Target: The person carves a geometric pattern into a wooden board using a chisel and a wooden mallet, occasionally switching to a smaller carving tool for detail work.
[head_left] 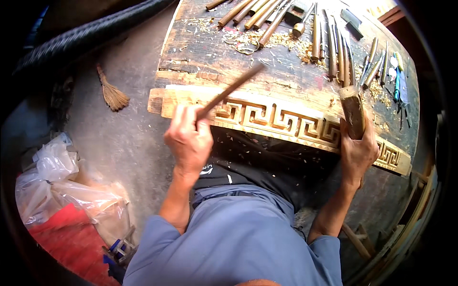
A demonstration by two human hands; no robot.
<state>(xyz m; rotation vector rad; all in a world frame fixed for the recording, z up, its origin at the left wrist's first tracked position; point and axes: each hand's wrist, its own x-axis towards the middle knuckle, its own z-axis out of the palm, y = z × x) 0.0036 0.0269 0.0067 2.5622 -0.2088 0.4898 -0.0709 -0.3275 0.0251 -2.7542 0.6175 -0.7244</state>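
My left hand (187,139) is closed around a carving chisel (234,89), whose brown wooden handle slants up to the right; its blade is hidden. The fist is over the near left part of a long carved wooden board (286,123) that lies along the bench's front edge. A raised geometric fret pattern runs along most of the board. Toward the board's right end, my right hand (359,155) grips a thick, worn wooden mallet (352,107), its blunt end pointing up and away from me.
Several wooden-handled carving tools (274,24) lie in rows across the far side of the workbench (214,66), among wood shavings (300,47). A black sharpening-stone-like block (352,24) rests behind them. On the floor at left are a small straw broom (114,95) and plastic bags (57,167).
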